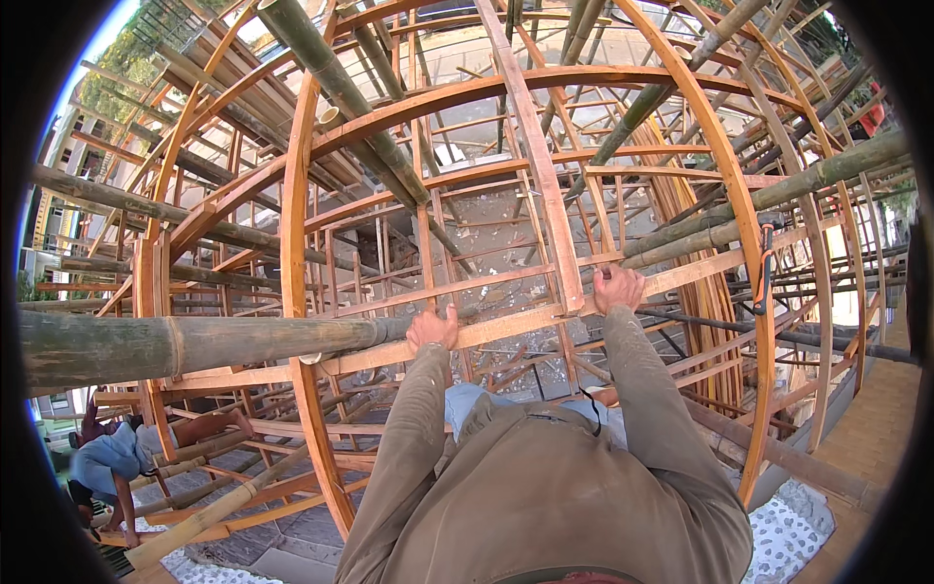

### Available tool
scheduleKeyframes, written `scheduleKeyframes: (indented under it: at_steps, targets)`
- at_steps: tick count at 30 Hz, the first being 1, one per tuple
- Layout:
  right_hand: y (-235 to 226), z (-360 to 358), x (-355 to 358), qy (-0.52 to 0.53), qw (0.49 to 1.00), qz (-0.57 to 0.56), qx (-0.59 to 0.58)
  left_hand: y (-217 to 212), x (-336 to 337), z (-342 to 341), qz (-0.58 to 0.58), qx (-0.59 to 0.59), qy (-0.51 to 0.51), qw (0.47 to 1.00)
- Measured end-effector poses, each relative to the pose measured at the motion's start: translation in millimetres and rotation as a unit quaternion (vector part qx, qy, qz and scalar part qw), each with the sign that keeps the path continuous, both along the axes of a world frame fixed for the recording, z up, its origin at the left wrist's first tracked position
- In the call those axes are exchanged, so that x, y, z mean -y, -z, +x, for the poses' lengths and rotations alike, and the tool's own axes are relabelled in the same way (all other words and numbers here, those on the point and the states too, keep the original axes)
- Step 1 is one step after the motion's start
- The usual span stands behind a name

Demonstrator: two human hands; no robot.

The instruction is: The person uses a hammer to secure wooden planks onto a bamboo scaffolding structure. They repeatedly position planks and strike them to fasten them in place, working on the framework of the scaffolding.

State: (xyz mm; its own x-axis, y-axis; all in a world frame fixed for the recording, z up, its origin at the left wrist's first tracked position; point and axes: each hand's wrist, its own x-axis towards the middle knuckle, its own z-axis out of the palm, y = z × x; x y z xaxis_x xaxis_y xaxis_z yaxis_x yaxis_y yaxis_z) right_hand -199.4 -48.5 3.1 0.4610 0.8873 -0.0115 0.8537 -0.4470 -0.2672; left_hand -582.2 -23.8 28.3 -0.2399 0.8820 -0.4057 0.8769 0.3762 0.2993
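A long pale wooden beam (511, 329) runs across in front of me, rising toward the right. My left hand (433, 329) is closed over it, thumb raised, near the end of a thick bamboo pole (224, 346). Farther right, my right hand (619, 288) curls its fingers over the same beam; their tips are partly hidden. Between my hands, the near end of a reddish timber (538, 185) meets the beam, just left of my right hand. An orange-and-black handled hammer (765, 271) hangs by an upright curved rafter at the right.
Curved rafters (295, 214) and bamboo poles (336, 83) crowd around me. Far below, debris lies on a grey floor (496, 234). Stacked planks (696, 282) lean at the right. Another person (107, 462) in blue is bent over among poles at the lower left.
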Motion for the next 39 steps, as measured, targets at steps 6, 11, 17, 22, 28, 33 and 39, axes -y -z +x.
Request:
scheduleKeyframes:
  at_steps: [6,11,17,22,28,33,39]
  targets:
    - [-5,-1,2,0.008,1.000,-0.011,-0.005,-1,1,4,0.003,-0.012,-0.003,1.000]
    - [-7,1,3,0.029,0.999,-0.017,-0.023,-1,1,6,0.009,-0.011,-0.010,1.000]
    - [-6,-3,4,0.027,0.999,0.018,0.011,6,3,4,0.020,-0.011,-0.013,1.000]
    - [-8,-3,4,0.023,0.999,0.027,-0.011,11,4,2,0.037,-0.009,-0.008,0.999]
    - [-6,-1,5,0.016,1.000,0.025,-0.009,9,3,2,0.025,-0.013,-0.010,1.000]
    - [0,0,5,0.023,0.999,0.021,-0.008,5,3,4,0.025,-0.017,-0.008,1.000]
    - [-7,-2,5,0.018,1.000,0.005,-0.008,2,5,5,0.029,-0.012,-0.012,0.999]
